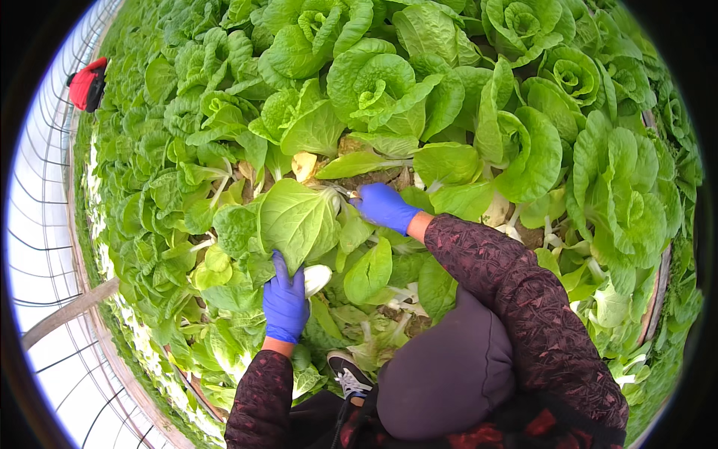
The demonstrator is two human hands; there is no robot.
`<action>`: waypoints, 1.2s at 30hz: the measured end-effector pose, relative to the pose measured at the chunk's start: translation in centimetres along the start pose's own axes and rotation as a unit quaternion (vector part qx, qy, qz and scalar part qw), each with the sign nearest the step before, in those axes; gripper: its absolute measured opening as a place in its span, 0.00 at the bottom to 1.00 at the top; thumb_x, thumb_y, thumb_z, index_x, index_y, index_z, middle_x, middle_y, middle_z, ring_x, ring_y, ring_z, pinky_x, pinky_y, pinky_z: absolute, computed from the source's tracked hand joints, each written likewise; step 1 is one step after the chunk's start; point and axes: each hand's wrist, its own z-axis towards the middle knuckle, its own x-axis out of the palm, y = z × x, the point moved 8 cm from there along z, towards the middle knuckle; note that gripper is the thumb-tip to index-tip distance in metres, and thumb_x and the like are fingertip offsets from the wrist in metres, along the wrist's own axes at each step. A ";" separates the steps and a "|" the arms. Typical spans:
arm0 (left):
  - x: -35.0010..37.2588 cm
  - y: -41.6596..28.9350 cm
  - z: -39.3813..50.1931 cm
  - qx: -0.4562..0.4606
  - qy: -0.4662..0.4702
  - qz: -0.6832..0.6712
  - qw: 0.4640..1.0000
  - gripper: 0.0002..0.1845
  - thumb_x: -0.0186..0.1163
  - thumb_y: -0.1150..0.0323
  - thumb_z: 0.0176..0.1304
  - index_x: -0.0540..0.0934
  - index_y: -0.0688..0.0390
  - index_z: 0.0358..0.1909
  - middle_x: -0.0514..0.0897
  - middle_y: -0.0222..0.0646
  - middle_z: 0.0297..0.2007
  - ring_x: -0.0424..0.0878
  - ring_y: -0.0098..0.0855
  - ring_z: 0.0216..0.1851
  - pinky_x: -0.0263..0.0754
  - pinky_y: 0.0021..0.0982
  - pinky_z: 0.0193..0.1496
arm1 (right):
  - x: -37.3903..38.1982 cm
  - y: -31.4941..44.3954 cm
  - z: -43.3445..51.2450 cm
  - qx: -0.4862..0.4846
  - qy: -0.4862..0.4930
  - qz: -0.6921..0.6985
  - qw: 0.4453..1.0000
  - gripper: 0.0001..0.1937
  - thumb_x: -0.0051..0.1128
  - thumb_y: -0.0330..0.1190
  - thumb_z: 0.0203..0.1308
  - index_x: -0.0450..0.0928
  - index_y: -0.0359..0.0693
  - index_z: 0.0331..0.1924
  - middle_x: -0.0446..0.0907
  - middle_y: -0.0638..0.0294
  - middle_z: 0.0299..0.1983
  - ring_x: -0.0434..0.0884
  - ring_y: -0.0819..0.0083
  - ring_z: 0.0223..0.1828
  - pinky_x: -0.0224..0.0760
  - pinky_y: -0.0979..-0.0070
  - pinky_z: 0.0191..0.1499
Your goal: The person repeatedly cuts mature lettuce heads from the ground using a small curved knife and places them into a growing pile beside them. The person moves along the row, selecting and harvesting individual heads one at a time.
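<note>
Gloved in blue, my left hand [286, 306] has its fingers against the lower edge of a broad green cabbage leaf [297, 219]. A thick white leaf base [318, 279] sticks out beside these fingers. My right hand [387, 207], in a matching glove, is closed near the stalk end of the broad leaf, low over the soil. A thin object [353, 195] with a pale, brownish end pokes out of its grip; what it is cannot be made out. Behind the hand lies a loose green leaf [359, 164] with a pale stem.
Upright leafy cabbage heads [370, 84] crowd the bed ahead. Cut leaves [401, 297] litter the ground near my shoe [350, 373]. My bent knee [449, 365] rises under my right arm. A person in red [88, 84] is far left, by the greenhouse wall [42, 185]; a post [70, 311] leans nearer.
</note>
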 end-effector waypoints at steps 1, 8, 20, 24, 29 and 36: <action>-0.2 -0.1 0.0 0.011 -0.009 -0.001 1.000 0.27 0.62 0.71 0.49 0.79 0.54 0.56 0.61 0.61 0.70 0.79 0.42 0.35 0.73 0.39 0.39 | 0.1 0.2 0.2 -0.013 -0.005 0.003 1.000 0.17 0.56 0.44 0.64 0.83 0.36 0.34 0.83 0.43 0.33 0.82 0.43 0.36 0.75 0.52 0.42; -0.2 0.2 0.3 0.008 0.012 0.034 0.999 0.19 0.58 0.71 0.56 0.79 0.57 0.52 0.62 0.60 0.70 0.79 0.42 0.36 0.73 0.39 0.40 | 1.2 -0.5 -0.2 -0.015 0.029 0.002 0.999 0.18 0.52 0.43 0.65 0.83 0.35 0.35 0.83 0.41 0.34 0.83 0.42 0.37 0.76 0.52 0.43; -1.6 1.4 0.5 -0.036 -0.015 0.031 0.999 0.33 0.69 0.69 0.45 0.74 0.60 0.59 0.64 0.62 0.68 0.78 0.48 0.44 0.73 0.41 0.48 | 1.1 -0.4 -3.6 -0.067 0.141 -0.016 0.988 0.17 0.52 0.40 0.62 0.83 0.33 0.33 0.83 0.40 0.34 0.83 0.42 0.37 0.76 0.52 0.44; -2.7 4.8 -0.4 -0.158 -0.023 -0.096 0.982 0.41 0.73 0.67 0.41 0.71 0.54 0.63 0.69 0.58 0.65 0.75 0.56 0.56 0.70 0.46 0.61 | -1.7 -1.7 -6.6 0.011 0.078 0.060 0.995 0.19 0.56 0.45 0.63 0.81 0.33 0.38 0.82 0.42 0.31 0.83 0.44 0.35 0.76 0.54 0.42; -9.2 6.8 -3.6 -0.188 -0.071 -0.184 0.962 0.40 0.76 0.67 0.38 0.74 0.54 0.60 0.75 0.48 0.54 0.76 0.50 0.53 0.72 0.43 0.59 | -5.8 0.6 -7.7 0.022 0.021 0.199 0.979 0.21 0.68 0.45 0.58 0.77 0.33 0.41 0.78 0.56 0.27 0.79 0.67 0.27 0.72 0.69 0.32; -13.9 5.4 -11.9 -0.343 -0.085 -0.701 0.620 0.39 0.75 0.73 0.36 0.74 0.67 0.57 0.84 0.38 0.47 0.83 0.36 0.46 0.78 0.36 0.55 | -6.0 10.0 -5.6 -0.066 0.175 0.551 0.814 0.24 0.64 0.33 0.60 0.76 0.41 0.61 0.75 0.72 0.29 0.68 0.87 0.23 0.62 0.85 0.26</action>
